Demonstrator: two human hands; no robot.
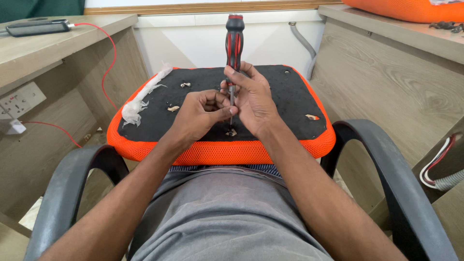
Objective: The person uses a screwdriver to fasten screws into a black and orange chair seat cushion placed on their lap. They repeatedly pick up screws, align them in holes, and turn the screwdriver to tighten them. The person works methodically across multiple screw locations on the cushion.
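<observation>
Fingers of both hands — left hand [200, 113], right hand [253, 101] — pinch upright screwdriver [234, 48].

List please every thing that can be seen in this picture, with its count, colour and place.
seat cushion: one, orange with black underside, on the person's lap
screwdriver: one, red and black handle, upright over the cushion's near middle, tip down
screw fitting: one, metal, under the screwdriver tip
white wrap scrap: one, on the cushion's left edge
armrests: two, dark grey, either side of the lap
phone: one, dark, on the left desk
red cable: one, running down from the phone
wall socket: one, white, left
second orange cushion: one, on the right desk
left hand: pinching the shaft low
right hand: grip around the shaft
</observation>
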